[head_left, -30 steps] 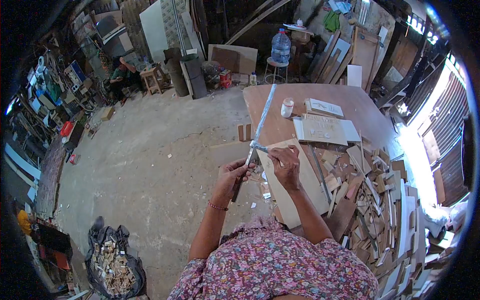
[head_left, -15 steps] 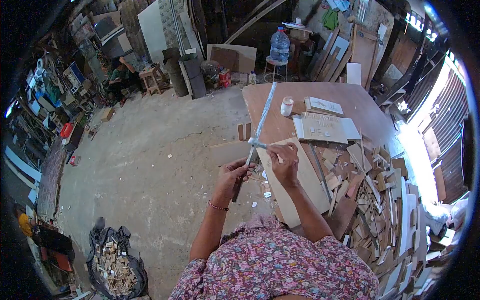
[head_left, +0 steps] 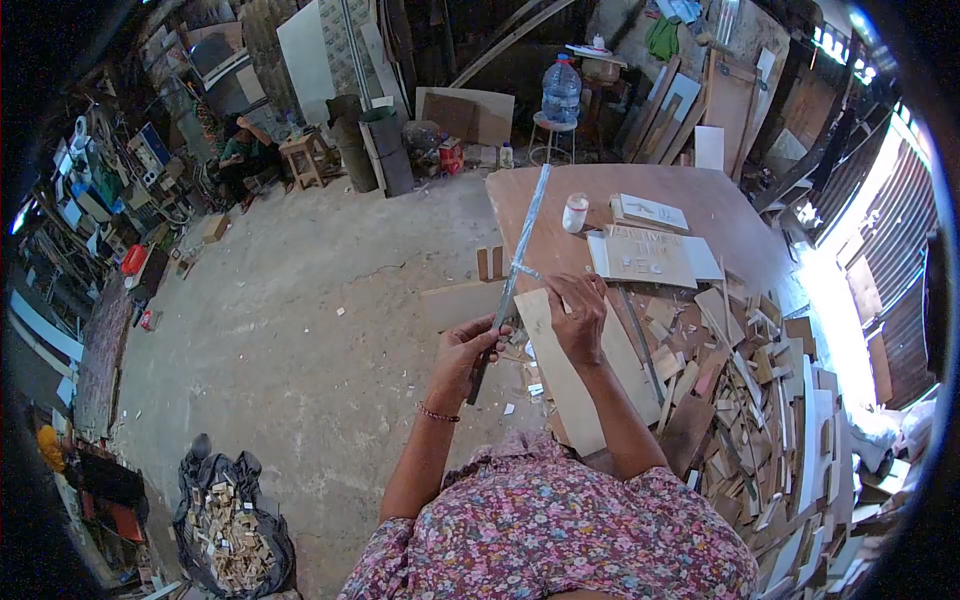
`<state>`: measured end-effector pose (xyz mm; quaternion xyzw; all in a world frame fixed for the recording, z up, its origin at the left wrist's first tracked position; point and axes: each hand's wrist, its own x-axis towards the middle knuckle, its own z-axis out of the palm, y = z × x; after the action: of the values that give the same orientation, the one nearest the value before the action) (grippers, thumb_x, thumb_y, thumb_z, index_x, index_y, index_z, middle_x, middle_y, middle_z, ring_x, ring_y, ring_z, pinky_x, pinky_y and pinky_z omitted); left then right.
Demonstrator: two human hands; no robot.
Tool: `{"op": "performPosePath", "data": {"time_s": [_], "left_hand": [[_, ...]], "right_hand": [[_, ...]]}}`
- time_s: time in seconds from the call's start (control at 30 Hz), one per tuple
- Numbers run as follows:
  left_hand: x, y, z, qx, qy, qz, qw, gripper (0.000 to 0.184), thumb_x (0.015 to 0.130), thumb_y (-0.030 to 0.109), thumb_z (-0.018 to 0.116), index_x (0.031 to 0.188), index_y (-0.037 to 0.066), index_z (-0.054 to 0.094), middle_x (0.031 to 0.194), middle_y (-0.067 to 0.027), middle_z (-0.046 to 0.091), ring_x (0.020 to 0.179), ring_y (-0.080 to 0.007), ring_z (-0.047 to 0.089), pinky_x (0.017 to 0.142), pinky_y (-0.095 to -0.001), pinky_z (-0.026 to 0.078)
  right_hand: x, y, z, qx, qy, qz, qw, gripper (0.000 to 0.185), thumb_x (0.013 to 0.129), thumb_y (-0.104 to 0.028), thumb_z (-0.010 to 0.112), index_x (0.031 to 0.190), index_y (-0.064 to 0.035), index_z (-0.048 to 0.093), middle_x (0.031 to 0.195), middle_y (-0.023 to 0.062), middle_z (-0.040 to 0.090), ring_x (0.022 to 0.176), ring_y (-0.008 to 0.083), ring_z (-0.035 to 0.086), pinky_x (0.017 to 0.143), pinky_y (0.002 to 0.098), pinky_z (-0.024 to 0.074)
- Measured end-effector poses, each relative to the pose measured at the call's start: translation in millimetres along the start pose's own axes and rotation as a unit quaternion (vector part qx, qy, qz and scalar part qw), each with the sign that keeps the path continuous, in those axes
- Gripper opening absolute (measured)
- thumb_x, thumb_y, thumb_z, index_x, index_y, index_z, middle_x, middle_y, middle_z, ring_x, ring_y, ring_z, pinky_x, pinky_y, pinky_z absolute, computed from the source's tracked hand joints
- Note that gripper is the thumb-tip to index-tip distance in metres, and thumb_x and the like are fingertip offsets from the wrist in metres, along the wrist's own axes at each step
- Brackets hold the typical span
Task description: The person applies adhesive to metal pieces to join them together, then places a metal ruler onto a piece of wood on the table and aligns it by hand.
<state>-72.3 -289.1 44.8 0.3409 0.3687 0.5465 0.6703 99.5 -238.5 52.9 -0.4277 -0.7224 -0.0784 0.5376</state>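
Note:
My left hand point(head_left: 468, 350) is closed around the lower, dark part of a long thin stick point(head_left: 522, 240) that slants up and away. The stick's upper part is pale and streaked. My right hand point(head_left: 577, 318) is pinched on the end of a narrow whitish strip point(head_left: 530, 269), whose other end meets the stick about halfway up. Under my right hand lies a long light board point(head_left: 590, 370). Past the stick, on the brown table point(head_left: 570, 185), stand a white jar point(head_left: 575, 213) and a board with raised letters point(head_left: 650, 257).
Scrap wood point(head_left: 730, 400) is heaped at the right. A dark sack of wood pieces point(head_left: 232, 530) lies on the floor at lower left. A person point(head_left: 245, 160) sits at the back left near a wooden stool point(head_left: 305, 160). A water bottle point(head_left: 561, 90) stands at the back.
My right hand has drawn slightly right, away from the stick. The bunched whitish material at the stick now shows as a thin stretched strip. My left hand keeps its place.

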Motion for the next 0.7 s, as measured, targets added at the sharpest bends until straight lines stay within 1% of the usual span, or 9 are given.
{"op": "performPosePath", "data": {"time_s": [0.13, 0.2, 0.23, 0.3, 0.43, 0.53, 0.63, 0.7], "left_hand": [[-2.0, 3.5, 2.9, 0.016, 0.007, -0.004, 1.0, 0.025, 0.078, 0.002, 0.051, 0.102, -0.006, 0.052, 0.082, -0.0094, 0.06, 0.059, -0.008, 0.053, 0.049, -0.0168, 0.044], [-1.6, 3.0, 1.9, 0.013, 0.01, -0.005, 1.0, 0.025, 0.078, 0.002, 0.05, 0.102, -0.006, 0.051, 0.082, -0.0092, 0.06, 0.06, -0.0079, 0.053, 0.049, -0.0165, 0.044], [-1.3, 2.5, 1.2, 0.013, 0.011, -0.004, 1.0, 0.025, 0.078, 0.002, 0.05, 0.102, -0.006, 0.051, 0.082, -0.0092, 0.06, 0.06, -0.0079, 0.053, 0.049, -0.0165, 0.044], [-1.0, 1.2, -0.4, 0.007, 0.008, -0.004, 1.0, 0.025, 0.079, 0.002, 0.05, 0.103, -0.006, 0.051, 0.083, -0.0088, 0.06, 0.06, -0.0077, 0.053, 0.049, -0.0162, 0.044], [-1.3, -1.1, -0.5, -0.002, 0.012, -0.009, 1.0, 0.025, 0.079, 0.002, 0.05, 0.102, -0.006, 0.051, 0.083, -0.0085, 0.06, 0.06, -0.0073, 0.053, 0.049, -0.0158, 0.044], [-1.4, 0.2, 0.5, -0.011, 0.003, -0.012, 1.0, 0.025, 0.079, 0.002, 0.05, 0.102, -0.007, 0.051, 0.083, -0.0084, 0.06, 0.06, -0.007, 0.053, 0.049, -0.0156, 0.043], [-2.7, 0.5, 2.4, -0.007, -0.002, -0.014, 1.0, 0.024, 0.079, 0.002, 0.05, 0.101, -0.007, 0.051, 0.083, -0.0084, 0.06, 0.06, -0.0068, 0.053, 0.049, -0.0154, 0.043], [-3.4, 0.5, 2.8, -0.021, -0.003, -0.021, 1.0, 0.025, 0.079, 0.001, 0.049, 0.102, -0.007, 0.051, 0.084, -0.0091, 0.06, 0.06, -0.0074, 0.053, 0.049, -0.0154, 0.043]], "right_hand": [[-2.8, -3.3, 3.0, 0.024, -0.023, -0.019, 0.999, 0.026, 0.063, 0.001, 0.059, 0.087, -0.0089, 0.059, 0.085, 0.0052, 0.059, 0.079, 0.0186, 0.054, 0.079, 0.0349, 0.0336], [-9.6, -2.6, 7.8, 0.045, -0.025, -0.03, 0.998, 0.026, 0.062, 0.002, 0.059, 0.086, -0.0084, 0.059, 0.086, 0.0057, 0.059, 0.079, 0.0205, 0.054, 0.076, 0.0354, 0.0358], [-11.6, -3.1, 8.7, 0.045, -0.025, -0.03, 0.998, 0.026, 0.062, 0.002, 0.059, 0.086, -0.0084, 0.059, 0.086, 0.0057, 0.059, 0.079, 0.0205, 0.054, 0.076, 0.0354, 0.0358], [-15.6, -4.3, 9.2, 0.088, -0.037, -0.012, 0.995, 0.026, 0.062, 0.003, 0.059, 0.086, -0.0078, 0.059, 0.085, 0.0065, 0.059, 0.079, 0.0219, 0.054, 0.074, 0.0357, 0.0373], [-25.3, -7.1, 5.4, 0.078, -0.062, -0.016, 0.995, 0.027, 0.061, 0.003, 0.059, 0.086, -0.0075, 0.059, 0.086, 0.0076, 0.059, 0.08, 0.0228, 0.055, 0.075, 0.0354, 0.0376], [-29.2, -10.6, 2.3, 0.109, -0.067, -0.026, 0.991, 0.026, 0.061, 0.003, 0.059, 0.085, -0.0072, 0.059, 0.087, 0.0085, 0.059, 0.079, 0.0236, 0.055, 0.075, 0.0355, 0.0382], [-28.0, -14.0, -2.4, 0.143, -0.067, -0.014, 0.987, 0.024, 0.062, 0.003, 0.059, 0.084, -0.0071, 0.059, 0.087, 0.0083, 0.06, 0.078, 0.0239, 0.055, 0.073, 0.0348, 0.039], [-20.1, -12.1, -2.1, 0.127, -0.021, 0.033, 0.991, 0.022, 0.062, 0.003, 0.06, 0.082, -0.006, 0.059, 0.084, 0.0082, 0.06, 0.077, 0.024, 0.055, 0.072, 0.0334, 0.0395]]}}
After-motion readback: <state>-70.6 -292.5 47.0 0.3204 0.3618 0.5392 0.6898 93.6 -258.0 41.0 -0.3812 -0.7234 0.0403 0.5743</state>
